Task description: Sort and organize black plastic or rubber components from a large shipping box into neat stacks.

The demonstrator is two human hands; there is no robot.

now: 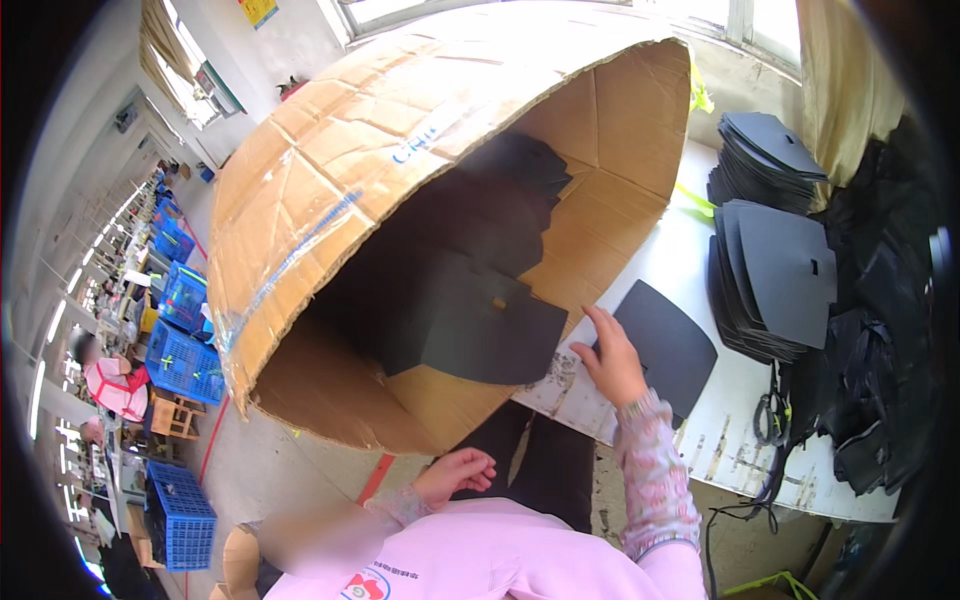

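My right hand is open, thumb and fingers apart, at the left edge of a single flat black panel on the white table. Whether its fingers touch the panel I cannot tell. My left hand hangs low in front of my body with its fingers curled in, and nothing shows in them. Ahead of me a large cardboard box lies tilted, its mouth toward the table. Several black panels are inside it, the nearest with a small slot; its depth is dark.
Two stacks of black slotted panels, a far stack and a nearer stack, stand on the white table. Black scissors lie by the nearer stack. Dark material heaps at the right. Blue crates and a seated person are at left.
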